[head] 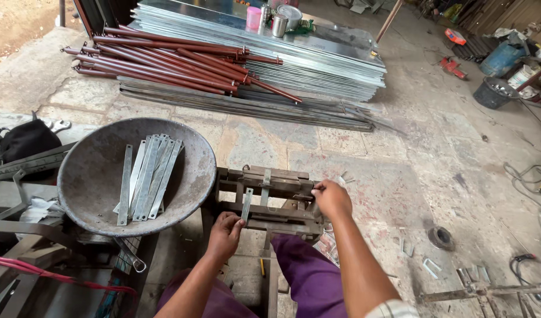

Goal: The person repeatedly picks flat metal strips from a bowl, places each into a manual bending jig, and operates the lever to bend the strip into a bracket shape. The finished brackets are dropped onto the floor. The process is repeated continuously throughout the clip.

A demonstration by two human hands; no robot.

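Two bare hands in shot, both on one rusty brown metal bending jig (pixel 264 197) that stands low between the knees. The left hand (pixel 224 235) pinches the lower end of one short flat grey metal strip (pixel 246 204), which stands nearly upright in the jig's front. The right hand (pixel 331 199) is curled shut around something at the jig's right end, probably a handle, but the fingers hide it so I can't say for sure.

Just left of the jig sits one big round dented grey metal pan (pixel 94 176) with more of the same strips in it. I count roughly eight, but they overlap in a fan, so the exact number is hard to tell. Further back on the stone floor there's one bundle of long reddish-brown pipes (pixel 170 62) lying on a stack of shiny corrugated metal sheets (pixel 323 62); too many of each to count. On the sheets stand one pink plastic cup (pixel 253 17) and one steel cup (pixel 279 25). One black bag (pixel 23 141) is partly cut off at the left edge.
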